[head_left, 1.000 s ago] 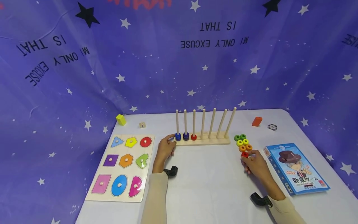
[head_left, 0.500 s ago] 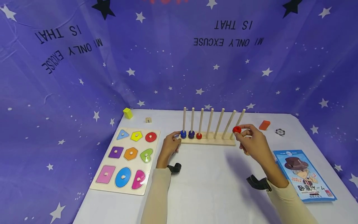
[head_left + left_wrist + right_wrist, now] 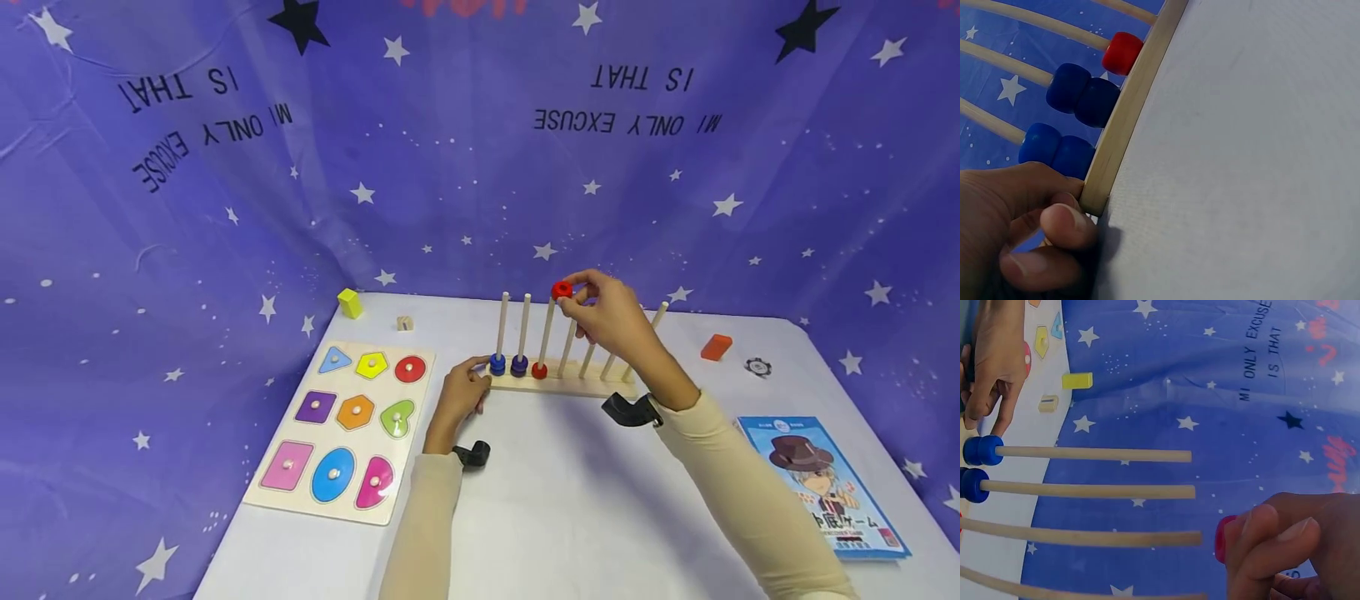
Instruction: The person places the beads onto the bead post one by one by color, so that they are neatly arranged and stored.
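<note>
A wooden peg rack (image 3: 570,385) stands towards the back of the table with a row of upright pegs. Two blue beads (image 3: 1057,150) sit on its first peg, two dark blue beads (image 3: 1083,95) on the second and one red bead (image 3: 1123,54) on the third. My left hand (image 3: 459,396) pinches the rack's left end. Between thumb and fingertips, my right hand (image 3: 611,312) holds another red bead (image 3: 562,290) at the third peg's top. In the right wrist view, a small gap separates this bead (image 3: 1224,539) from the peg tip. The right hand hides part of the other pegs.
Left of the rack lies a shape puzzle board (image 3: 341,429). A yellow block (image 3: 349,303) and a small wooden cube (image 3: 405,323) stand behind it. At right are an orange block (image 3: 716,347), a round black-and-white chip (image 3: 758,367) and a blue game box (image 3: 828,492).
My right hand has picked the red bead up from beside the green, yellow and orange beads and carried it left and up to the third peg. The left hand stays at the rack's end.
</note>
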Available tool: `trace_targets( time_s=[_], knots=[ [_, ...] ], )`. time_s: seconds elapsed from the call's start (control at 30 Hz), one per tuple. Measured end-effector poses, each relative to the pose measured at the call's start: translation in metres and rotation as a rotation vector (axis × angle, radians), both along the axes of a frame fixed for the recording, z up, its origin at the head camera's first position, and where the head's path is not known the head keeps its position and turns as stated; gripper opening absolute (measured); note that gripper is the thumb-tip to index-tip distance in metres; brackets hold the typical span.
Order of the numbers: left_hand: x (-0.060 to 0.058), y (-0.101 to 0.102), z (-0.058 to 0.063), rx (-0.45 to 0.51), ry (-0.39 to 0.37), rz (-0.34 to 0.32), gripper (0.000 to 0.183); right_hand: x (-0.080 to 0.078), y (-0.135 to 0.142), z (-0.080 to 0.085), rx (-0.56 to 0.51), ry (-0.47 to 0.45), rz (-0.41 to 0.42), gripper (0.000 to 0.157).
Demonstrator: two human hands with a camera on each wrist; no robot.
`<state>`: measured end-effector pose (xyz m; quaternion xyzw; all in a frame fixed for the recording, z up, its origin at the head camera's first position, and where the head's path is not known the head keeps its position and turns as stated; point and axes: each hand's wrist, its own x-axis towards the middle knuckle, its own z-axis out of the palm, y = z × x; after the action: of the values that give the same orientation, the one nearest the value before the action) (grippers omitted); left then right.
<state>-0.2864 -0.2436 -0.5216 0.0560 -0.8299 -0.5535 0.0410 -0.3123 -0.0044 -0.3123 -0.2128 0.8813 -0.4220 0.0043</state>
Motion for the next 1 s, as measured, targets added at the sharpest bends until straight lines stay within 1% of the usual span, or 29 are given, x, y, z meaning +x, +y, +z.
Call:
trace_targets(
  time_s=[0.1,0.23,0.4,0.5,0.6,0.7,0.77,0.83,0.87,0.93,1.0],
  knots=[
    [0.0,0.001,-0.001,-0.003,0.001,-0.002,0.042,-0.002,-0.005,-0.002,0.025,0.0,0.005,0.04],
    [-0.001,0.001,-0.004,-0.002,0.004,-0.007,0.041,-0.004,-0.009,-0.004,0.044,0.003,-0.013,0.039],
    [0.0,0.001,-0.002,0.006,0.013,-0.009,0.042,-0.005,-0.01,-0.006,0.048,-0.019,-0.022,0.04],
    [0.001,0.0,-0.001,0.007,0.021,-0.006,0.042,-0.004,-0.008,-0.005,0.045,-0.026,-0.011,0.042],
    [0.0,0.001,-0.002,0.004,0.013,-0.001,0.042,-0.002,0.001,-0.004,0.024,-0.015,-0.013,0.044],
    [-0.001,0.0,-0.001,-0.002,0.007,-0.001,0.042,0.002,0.019,0.0,-0.03,0.007,-0.038,0.044],
    [-0.002,0.002,-0.001,-0.001,0.005,-0.005,0.042,0.007,0.04,0.0,-0.079,0.021,-0.081,0.043],
    [-0.003,0.003,-0.001,0.005,0.009,-0.003,0.042,0.012,0.062,-0.005,-0.127,0.032,-0.134,0.043],
    [-0.003,0.003,0.0,0.007,0.011,0.001,0.042,0.013,0.074,-0.01,-0.145,0.039,-0.163,0.043],
    [-0.004,0.002,0.0,0.015,0.014,0.003,0.042,0.017,0.099,-0.025,-0.167,0.033,-0.227,0.043],
    [-0.003,0.001,0.0,0.02,0.014,0.01,0.041,0.019,0.124,-0.047,-0.174,0.016,-0.292,0.044]
  ],
)
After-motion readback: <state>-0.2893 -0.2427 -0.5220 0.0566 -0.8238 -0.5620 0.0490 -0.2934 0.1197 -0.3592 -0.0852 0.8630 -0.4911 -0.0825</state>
